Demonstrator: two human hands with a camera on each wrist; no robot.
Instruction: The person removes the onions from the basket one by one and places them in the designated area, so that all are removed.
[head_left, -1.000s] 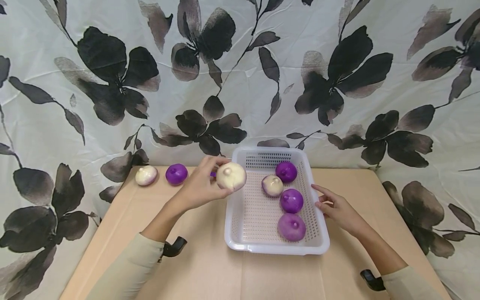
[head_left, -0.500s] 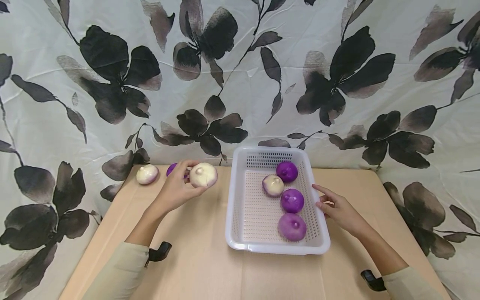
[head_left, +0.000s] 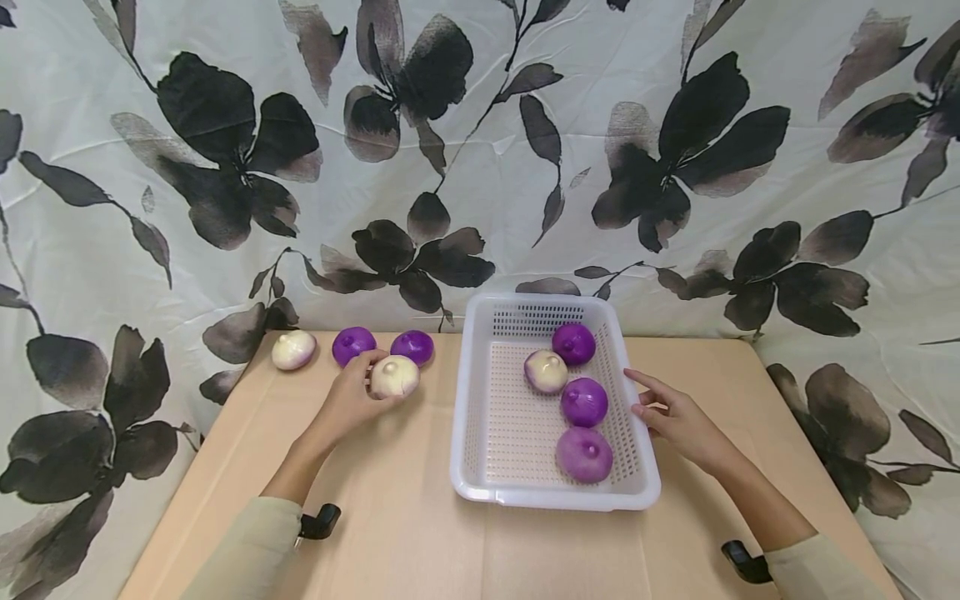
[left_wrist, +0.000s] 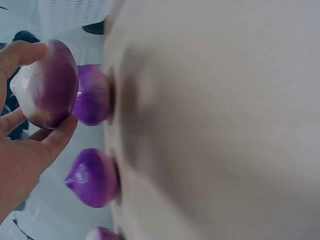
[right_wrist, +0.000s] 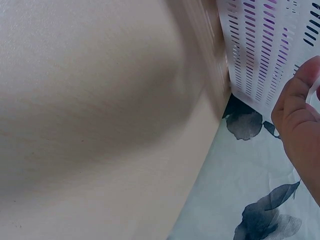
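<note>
My left hand [head_left: 358, 393] grips a pale onion [head_left: 395, 377] with purple sides, thumb and fingers around it. In the left wrist view this onion [left_wrist: 52, 87] is held off the table, its shadow lying beneath. Just behind it sits a purple onion [head_left: 412, 347], and another purple onion [head_left: 353, 345] stands behind my left hand. A white onion [head_left: 293, 350] lies farther left. On the right, my right hand [head_left: 678, 423] holds the side rim of a white plastic basket [head_left: 480, 492]; the right wrist view has its fingers [right_wrist: 302, 85] bent over that rim.
Inside the basket lie purple onions [head_left: 583, 402] and one pale onion [head_left: 545, 372]. The wooden table [head_left: 540, 554] ends at a floral cloth [head_left: 555, 233] hanging behind it.
My left hand has moved left from the basket's edge with the pale onion, then lowered it toward the table. A purple onion behind it has come into view. My right hand stays put.
</note>
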